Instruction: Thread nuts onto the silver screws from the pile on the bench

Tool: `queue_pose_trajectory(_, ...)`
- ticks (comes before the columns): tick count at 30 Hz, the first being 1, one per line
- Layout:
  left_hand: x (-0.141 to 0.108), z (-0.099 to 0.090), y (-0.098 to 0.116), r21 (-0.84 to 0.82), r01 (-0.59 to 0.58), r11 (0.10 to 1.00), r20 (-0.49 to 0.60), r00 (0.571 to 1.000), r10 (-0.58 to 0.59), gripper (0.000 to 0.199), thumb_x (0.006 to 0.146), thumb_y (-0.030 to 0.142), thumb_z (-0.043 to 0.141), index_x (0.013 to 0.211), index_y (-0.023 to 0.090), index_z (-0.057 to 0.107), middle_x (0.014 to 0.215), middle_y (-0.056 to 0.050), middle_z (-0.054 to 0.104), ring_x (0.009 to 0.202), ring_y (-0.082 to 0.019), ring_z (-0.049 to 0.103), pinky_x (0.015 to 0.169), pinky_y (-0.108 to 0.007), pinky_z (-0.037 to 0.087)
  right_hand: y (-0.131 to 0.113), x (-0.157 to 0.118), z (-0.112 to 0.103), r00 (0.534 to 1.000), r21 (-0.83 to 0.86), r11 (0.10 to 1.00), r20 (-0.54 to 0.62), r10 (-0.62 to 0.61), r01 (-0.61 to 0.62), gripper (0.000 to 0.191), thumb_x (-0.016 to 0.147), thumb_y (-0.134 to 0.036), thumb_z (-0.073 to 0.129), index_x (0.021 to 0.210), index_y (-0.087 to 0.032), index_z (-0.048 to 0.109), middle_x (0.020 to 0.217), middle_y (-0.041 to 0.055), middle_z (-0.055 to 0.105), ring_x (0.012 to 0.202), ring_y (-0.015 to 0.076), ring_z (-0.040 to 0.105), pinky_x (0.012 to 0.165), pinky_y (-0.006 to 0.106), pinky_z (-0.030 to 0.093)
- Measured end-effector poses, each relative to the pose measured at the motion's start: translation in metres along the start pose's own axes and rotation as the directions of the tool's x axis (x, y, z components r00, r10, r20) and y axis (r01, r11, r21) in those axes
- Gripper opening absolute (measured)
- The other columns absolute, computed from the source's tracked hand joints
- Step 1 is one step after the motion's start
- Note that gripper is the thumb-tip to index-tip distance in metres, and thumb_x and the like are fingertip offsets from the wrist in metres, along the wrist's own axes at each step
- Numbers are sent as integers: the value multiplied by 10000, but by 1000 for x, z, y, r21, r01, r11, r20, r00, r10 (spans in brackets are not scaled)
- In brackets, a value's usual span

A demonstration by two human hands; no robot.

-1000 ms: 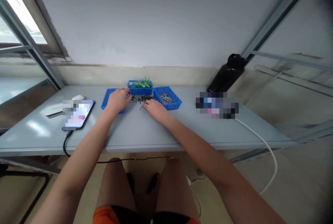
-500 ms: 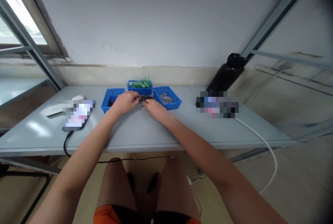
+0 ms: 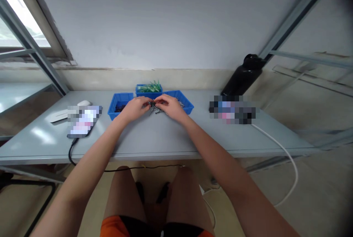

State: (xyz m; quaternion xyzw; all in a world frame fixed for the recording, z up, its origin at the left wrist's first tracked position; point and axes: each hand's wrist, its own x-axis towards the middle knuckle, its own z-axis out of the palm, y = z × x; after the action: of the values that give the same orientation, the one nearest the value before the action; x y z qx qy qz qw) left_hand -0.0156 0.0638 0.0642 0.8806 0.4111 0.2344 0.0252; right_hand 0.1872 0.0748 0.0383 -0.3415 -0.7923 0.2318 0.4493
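My left hand (image 3: 135, 108) and my right hand (image 3: 170, 106) meet over a small pile of dark and silvery pieces (image 3: 157, 110) on the table. Both hands are closed, fingertips pinched near each other; what lies between them is too small to name. Left of my left hand is a blue tray (image 3: 111, 108) with dark pieces in it. Behind my hands, another blue tray (image 3: 149, 94) holds green strips (image 3: 150, 87). A third blue tray (image 3: 189, 107) with silvery metal pieces is partly covered by my right hand.
On the left of the grey table (image 3: 154, 137) lie a phone (image 3: 85, 121) with a black cable, and a white mouse (image 3: 84, 103). At the right, a black bottle (image 3: 242, 77) stands behind a blurred dark device (image 3: 231, 110) with a white cable.
My right hand has moved up and turned, its fingertips now higher beside those of my left hand. More of the pile's front edge shows beneath it. My left hand has barely moved.
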Motion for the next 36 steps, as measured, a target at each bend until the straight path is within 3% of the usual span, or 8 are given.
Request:
queue_pose_trajectory(4,0,2,4,-27,-25,999,3,1000,25,290,872,256,467,1044,193,692,966,-59,718,858,-180,636,813,-302,493,2,1,-2,998,197,979,-22,65,-59,160,789,-266,645,927,-191,673,953,43,682,891,165,627,861,341,503)
queue_pose_trajectory(12,0,3,10,-56,-9,998,-73,997,5,262,906,297,479,1034,185,678,972,-64,712,851,-168,625,798,-293,482,-8,0,-4,993,318,941,7,122,-117,190,760,-294,671,919,-191,659,943,42,686,893,166,631,845,346,518)
queue_pose_trajectory(26,0,7,13,19,-30,999,-17,999,31,260,912,290,449,909,171,680,845,-62,675,811,-169,607,713,-268,458,-7,-2,2,991,229,967,91,94,-112,141,791,-250,613,911,-183,644,950,50,686,893,165,638,847,341,518)
queue_pose_trajectory(28,0,8,14,15,-44,999,5,999,44,261,913,287,447,915,174,682,860,-64,683,819,-172,616,727,-276,468,-8,-2,1,995,200,976,53,80,-89,150,805,-272,599,920,-187,645,932,47,686,874,168,638,832,341,519)
queue_pose_trajectory(31,0,10,14,24,-89,996,64,994,87,251,906,250,450,947,178,687,919,-72,694,872,-181,631,782,-299,482,-7,-2,-5,994,138,989,-93,57,-44,202,839,-330,567,968,-194,643,923,49,675,870,172,632,817,333,515)
queue_pose_trajectory(36,-3,15,22,174,-90,981,211,976,52,246,894,208,457,924,148,694,918,-109,677,861,-201,651,784,-319,502,1,1,-18,948,80,994,-306,89,-68,297,881,-418,517,1075,-217,619,931,49,660,846,165,620,762,303,516)
